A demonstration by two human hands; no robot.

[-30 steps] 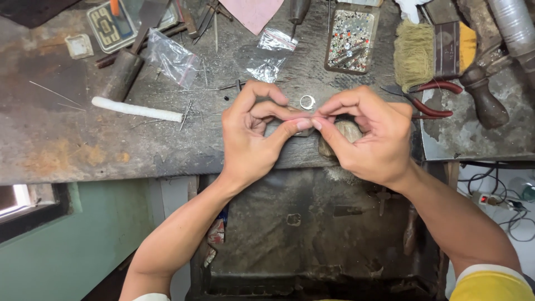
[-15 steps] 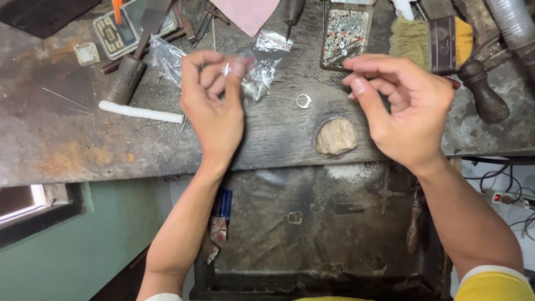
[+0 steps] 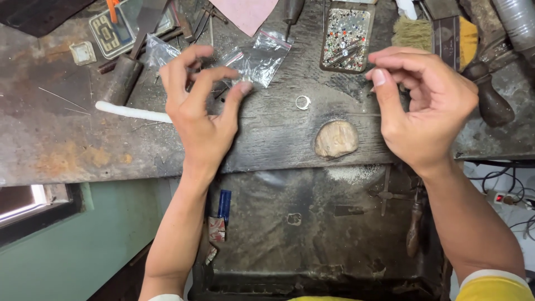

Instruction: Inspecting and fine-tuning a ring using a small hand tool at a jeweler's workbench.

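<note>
A dark, rust-stained workbench (image 3: 67,145) carries a small silver ring (image 3: 302,102) at centre (beside a worn wooden peg (image 3: 336,139)). At twelve o'clock lie clear plastic bags (image 3: 262,56) and a bead tray (image 3: 346,38); a white rod (image 3: 132,112) lies at nine.

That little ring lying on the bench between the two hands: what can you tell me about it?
The ring is a small, thin band of pale silvery metal, a plain open circle with no stone that shows. It lies flat on the dark, worn workbench, just above a rounded tan wooden peg. Nothing touches it: the left hand and right hand hover to either side, apart from it. Finer detail is too small to tell.
</note>
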